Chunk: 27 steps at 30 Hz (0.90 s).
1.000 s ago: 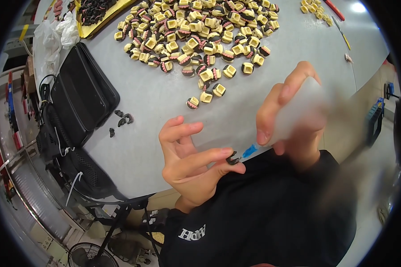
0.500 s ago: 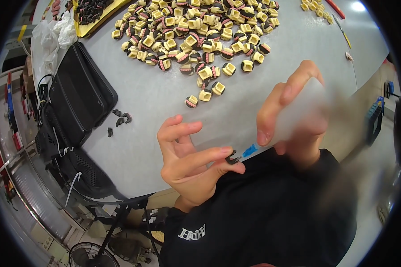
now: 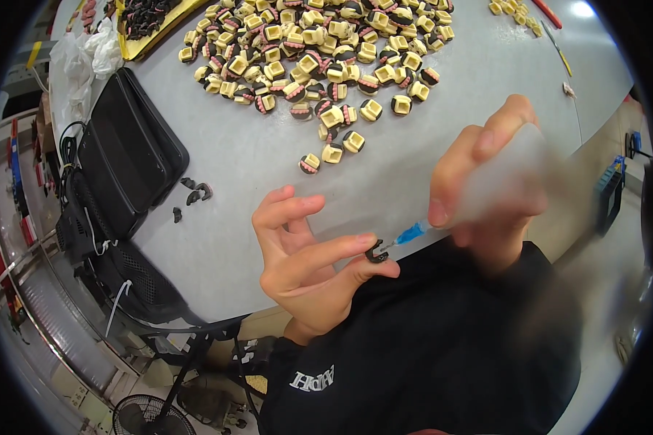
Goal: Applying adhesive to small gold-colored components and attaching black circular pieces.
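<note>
A small black C-shaped piece [image 3: 374,254] is pinched between the thumb and forefinger of my left hand [image 3: 308,270], whose other fingers are spread and raised. My right hand [image 3: 461,177] grips a translucent squeeze bottle [image 3: 511,167], partly blurred. The bottle tapers to a blue dispensing needle [image 3: 410,233] that points down-left. Its thin metal end is at the open side of the black piece; I cannot tell whether they touch. Both hands are above the table's near edge.
Beyond my hands lies a heap of cream, black and pink toy parts [image 3: 312,61] on a grey table [image 3: 225,254]. Several loose black pieces [image 3: 196,192] lie beside a black case-like object [image 3: 134,145] at left. A yellow tray [image 3: 134,49] holds black parts; a thin yellow-handled tool [image 3: 564,61] lies far right.
My right hand and the bottle have shifted slightly right, and the needle has drawn back a little from the black piece. My left hand keeps its pinch, almost in the same place.
</note>
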Available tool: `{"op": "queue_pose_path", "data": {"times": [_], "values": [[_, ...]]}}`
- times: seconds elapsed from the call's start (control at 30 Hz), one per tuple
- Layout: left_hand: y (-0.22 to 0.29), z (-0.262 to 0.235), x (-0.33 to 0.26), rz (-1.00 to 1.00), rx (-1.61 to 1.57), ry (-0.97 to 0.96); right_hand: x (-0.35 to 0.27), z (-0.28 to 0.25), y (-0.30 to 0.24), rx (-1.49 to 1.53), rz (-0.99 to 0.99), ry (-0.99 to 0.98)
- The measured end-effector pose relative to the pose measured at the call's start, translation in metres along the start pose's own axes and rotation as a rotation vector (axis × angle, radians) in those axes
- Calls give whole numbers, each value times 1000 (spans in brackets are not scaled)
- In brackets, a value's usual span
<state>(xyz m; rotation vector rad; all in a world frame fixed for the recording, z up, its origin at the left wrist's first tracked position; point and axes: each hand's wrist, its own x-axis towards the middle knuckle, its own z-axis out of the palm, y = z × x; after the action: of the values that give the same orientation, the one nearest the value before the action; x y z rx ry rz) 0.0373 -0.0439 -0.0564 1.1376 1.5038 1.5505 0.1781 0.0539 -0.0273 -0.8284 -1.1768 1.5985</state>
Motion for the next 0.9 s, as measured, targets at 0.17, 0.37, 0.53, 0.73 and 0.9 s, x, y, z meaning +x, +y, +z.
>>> {"op": "queue_pose_path", "data": {"times": [0.17, 0.37, 0.53, 0.73, 0.9], "values": [[-1, 0, 0, -7, 9, -6, 0, 2, 1, 2, 2, 2], [-2, 0, -1, -10, 17, 4, -1, 1, 3, -14, -9, -2], [-2, 4, 2, 3, -15, 40, 2, -7, 2, -27, -77, -17], [15, 5, -1, 6, -64, 83, 11, -19, -2, 62, -289, -76], [36, 2, -2, 4, -89, 74, 7, -50, -33, 26, -340, -74]]}}
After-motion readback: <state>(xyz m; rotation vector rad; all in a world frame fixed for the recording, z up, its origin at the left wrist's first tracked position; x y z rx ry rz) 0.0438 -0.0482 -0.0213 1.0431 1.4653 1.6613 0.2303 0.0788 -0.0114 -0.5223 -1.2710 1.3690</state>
